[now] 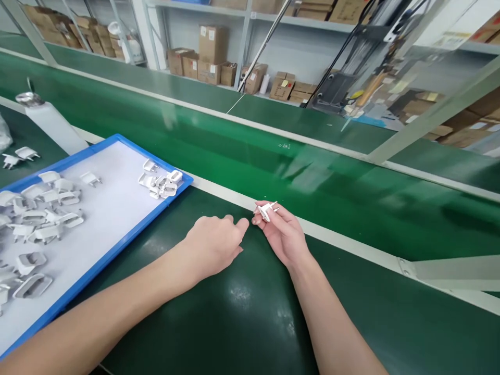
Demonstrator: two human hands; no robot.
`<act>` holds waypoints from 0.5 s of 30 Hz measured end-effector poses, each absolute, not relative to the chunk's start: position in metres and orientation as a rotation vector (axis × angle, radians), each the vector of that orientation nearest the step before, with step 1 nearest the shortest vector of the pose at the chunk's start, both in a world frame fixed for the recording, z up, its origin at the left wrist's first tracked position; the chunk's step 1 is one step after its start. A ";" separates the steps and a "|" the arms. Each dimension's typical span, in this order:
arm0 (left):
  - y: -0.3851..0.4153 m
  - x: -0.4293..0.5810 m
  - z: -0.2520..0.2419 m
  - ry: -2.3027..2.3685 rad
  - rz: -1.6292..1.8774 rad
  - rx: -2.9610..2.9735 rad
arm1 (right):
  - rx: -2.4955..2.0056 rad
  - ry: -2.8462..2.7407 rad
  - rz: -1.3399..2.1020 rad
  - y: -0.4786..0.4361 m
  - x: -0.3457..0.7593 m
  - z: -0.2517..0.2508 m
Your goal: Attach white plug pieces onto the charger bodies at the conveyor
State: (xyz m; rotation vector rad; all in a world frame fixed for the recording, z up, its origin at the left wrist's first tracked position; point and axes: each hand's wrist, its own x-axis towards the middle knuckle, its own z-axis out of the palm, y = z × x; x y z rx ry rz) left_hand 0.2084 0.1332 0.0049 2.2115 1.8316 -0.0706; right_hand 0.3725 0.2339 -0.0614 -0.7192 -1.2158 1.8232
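My right hand (287, 234) pinches a small white two-pin plug piece (267, 211) between thumb and fingers, its pins pointing to the right. Close by on the left is my left hand (217, 244), its fingers curled and its thumb side turned toward the plug piece, with a small gap between the hands. Whatever those curled fingers may hold is hidden. A blue-rimmed tray (121, 245) with a white bottom lies to the left. Many similar white plug pieces (35, 216) are heaped on its left side, and a smaller cluster (161, 179) sits in its far right corner.
Both hands are above a dark green worktop (242, 317). Beyond its pale edge strip runs a bright green conveyor belt (234, 156). A white bottle (50, 120) with a metal top stands behind the tray. Shelves with cardboard boxes (213, 44) line the back.
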 end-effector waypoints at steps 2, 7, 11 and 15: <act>0.130 0.200 0.002 1.836 -0.010 2.197 | -0.736 -1.232 1.817 0.234 0.371 -0.061; 0.129 0.183 -0.006 1.820 0.100 2.066 | -0.744 -1.232 1.798 0.236 0.368 -0.061; 0.129 0.176 -0.015 1.727 0.203 1.962 | -0.754 -1.245 1.784 0.236 0.369 -0.062; 0.128 0.169 -0.024 1.600 0.327 1.836 | -0.781 -1.328 1.743 0.237 0.368 -0.064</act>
